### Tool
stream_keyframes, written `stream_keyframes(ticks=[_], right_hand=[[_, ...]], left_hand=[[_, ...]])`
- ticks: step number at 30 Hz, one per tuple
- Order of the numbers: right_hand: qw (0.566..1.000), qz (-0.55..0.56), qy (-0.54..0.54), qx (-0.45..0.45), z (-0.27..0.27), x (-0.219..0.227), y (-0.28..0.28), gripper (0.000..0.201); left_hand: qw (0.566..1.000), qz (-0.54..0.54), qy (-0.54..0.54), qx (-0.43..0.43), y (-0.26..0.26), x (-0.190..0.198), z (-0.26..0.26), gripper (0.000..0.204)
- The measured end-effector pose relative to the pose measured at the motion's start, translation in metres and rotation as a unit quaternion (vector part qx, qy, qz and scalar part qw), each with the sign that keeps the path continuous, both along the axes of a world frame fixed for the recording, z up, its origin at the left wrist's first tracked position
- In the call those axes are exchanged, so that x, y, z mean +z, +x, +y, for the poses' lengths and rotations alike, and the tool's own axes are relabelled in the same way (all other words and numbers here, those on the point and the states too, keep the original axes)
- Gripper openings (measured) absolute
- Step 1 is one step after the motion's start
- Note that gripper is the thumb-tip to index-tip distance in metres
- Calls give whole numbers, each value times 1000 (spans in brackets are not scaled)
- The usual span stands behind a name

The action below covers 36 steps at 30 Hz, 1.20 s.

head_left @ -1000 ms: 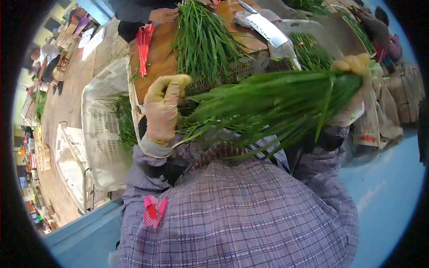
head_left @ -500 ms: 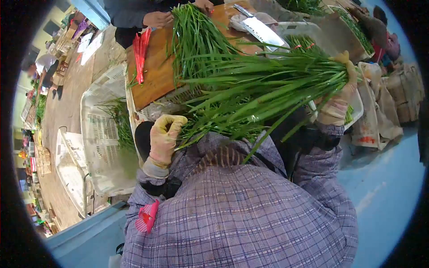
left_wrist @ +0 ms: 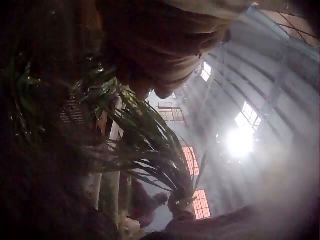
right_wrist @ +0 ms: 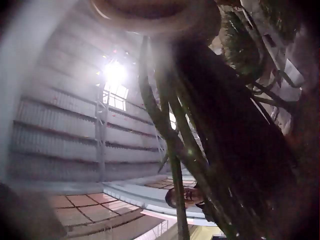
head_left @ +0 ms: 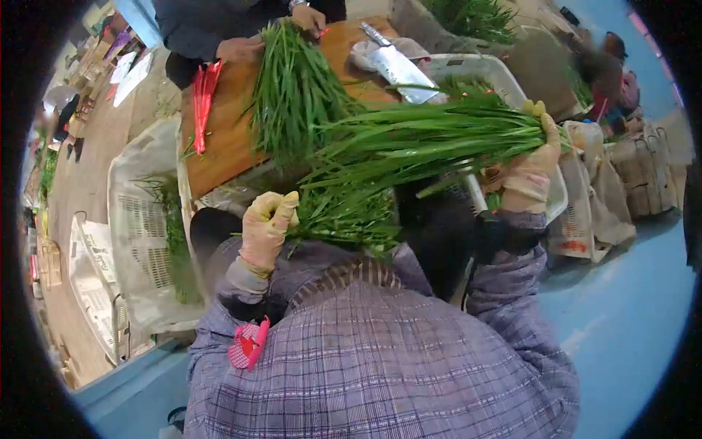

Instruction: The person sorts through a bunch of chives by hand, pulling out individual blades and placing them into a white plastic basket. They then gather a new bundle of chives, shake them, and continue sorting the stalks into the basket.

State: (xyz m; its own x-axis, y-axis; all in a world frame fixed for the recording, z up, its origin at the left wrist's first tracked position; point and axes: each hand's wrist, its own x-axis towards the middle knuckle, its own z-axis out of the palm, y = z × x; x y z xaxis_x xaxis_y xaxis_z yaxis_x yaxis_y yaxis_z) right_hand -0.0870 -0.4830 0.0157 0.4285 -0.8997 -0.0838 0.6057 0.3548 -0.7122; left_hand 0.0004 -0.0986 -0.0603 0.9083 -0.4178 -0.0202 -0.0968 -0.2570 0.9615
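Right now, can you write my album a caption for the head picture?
Right hand gripping long green leaves, left hand beside the lower leaf pile.

Cleaver (head_left: 406,75) partly over the wooden board (head_left: 228,172), papers (head_left: 133,79) on the floor (head_left: 91,175)

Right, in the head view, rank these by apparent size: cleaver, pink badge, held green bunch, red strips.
1. Green bunch in the right hand
2. Cleaver
3. Red strips and pink badge: too alike to rank, though the strips look longer.

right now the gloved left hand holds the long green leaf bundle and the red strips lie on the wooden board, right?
No, the head view shows the gloved right hand holding the leaf bundle; the red strips are on the board.
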Motion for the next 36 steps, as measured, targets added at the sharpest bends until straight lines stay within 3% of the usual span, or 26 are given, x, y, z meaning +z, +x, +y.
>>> stream_keyframes(ticks=[3,9,11,12,17,21,24,26,27,28,29,30,31,33,34,35,36], right_hand=[[999,-24,-26,-2,-12,1,2,28],[999,-46,-6,4,-3,2,-8,26],[987,-62,-145,23,11,4,-13,22],[995,-69,-65,6,6,7,-7,20],[998,-56,-35,0,-11,-7,6,21],[1000,-25,-8,15,-8,-9,21,18],[997,-7,-57,46,-5,-7,32,23],[942,132,-308,9,13,0,33,22],[958,83,-273,35,24,5,38,23],[992,11,-107,64,36,27,50,25],[985,37,-152,73,44,37,54,28],[979,-4,-137,152,50,46,55,32],[972,5,-185,147,55,56,64,36],[943,-78,-169,275,65,65,76,32],[940,-75,-174,283,77,67,87,32],[930,-4,-214,298,91,72,97,32],[915,67,-254,308,103,75,107,32]], left_hand=[[996,-58,-60,9,7,-17,-16,23],[997,-70,-36,-2,6,-18,-34,24],[997,-77,-28,-13,3,-18,-34,24],[996,-86,-33,-10,3,-17,-34,24],[988,-147,-38,-24,5,-19,-19,21],[991,-109,-79,8,1,-14,-3,21],[982,-157,-102,35,8,-25,11,22],[975,-179,-123,55,8,-20,22,21],[972,-184,-122,77,13,-17,31,21],[967,-201,-117,101,17,-15,42,21],[961,-219,-111,125,21,-15,54,20],[964,-150,-167,142,27,-21,68,20],[960,-153,-168,163,33,-17,81,20],[926,-289,-89,228,37,-2,106,17],[935,-237,-64,258,37,-5,125,11],[921,-248,-49,295,42,-25,142,12],[924,-197,-106,311,43,-32,155,20]])
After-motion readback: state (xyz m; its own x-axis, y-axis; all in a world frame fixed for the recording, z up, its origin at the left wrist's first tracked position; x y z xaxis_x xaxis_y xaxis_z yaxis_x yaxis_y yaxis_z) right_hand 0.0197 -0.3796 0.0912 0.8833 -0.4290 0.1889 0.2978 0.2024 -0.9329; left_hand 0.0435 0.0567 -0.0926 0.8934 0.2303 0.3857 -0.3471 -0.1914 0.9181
